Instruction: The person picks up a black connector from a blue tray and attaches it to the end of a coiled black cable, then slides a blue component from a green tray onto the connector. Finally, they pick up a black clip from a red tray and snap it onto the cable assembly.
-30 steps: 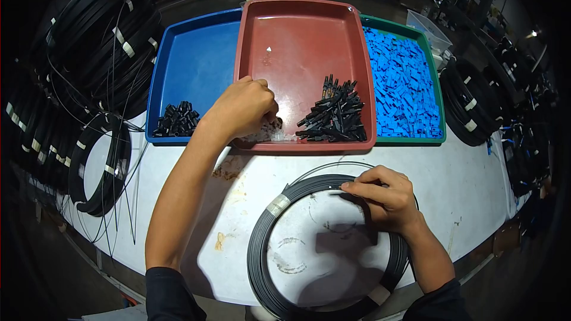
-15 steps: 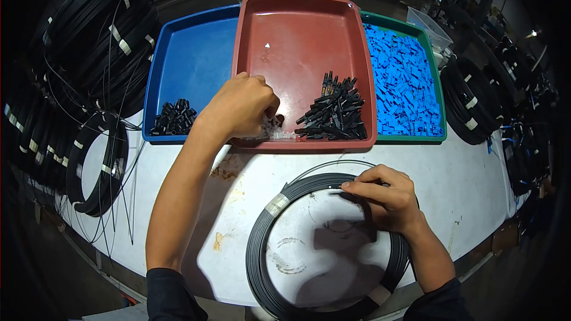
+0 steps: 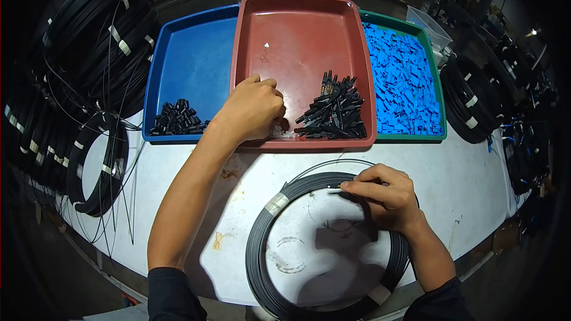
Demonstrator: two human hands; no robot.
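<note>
My left hand reaches over the front wall of the red tray, its fingers curled down into a heap of small clear pieces. Its fingertips are hidden, and I cannot make out what they grip. Beside that heap lies a pile of black connector parts. Lower right, my right hand pinches the end of a black cable between thumb and fingers. A small pale tip shows just left of the pinch. This hand is over the far right part of a coiled black cable, bound with pale tape, on the white table.
To the left of the red tray, a blue tray holds short black sleeves. A green tray on the right is full of blue clips. More cable coils stand at the left, others at the right.
My left hand has shifted slightly right within the red tray, over the clear pieces. My right hand and the coil have stayed nearly still.
</note>
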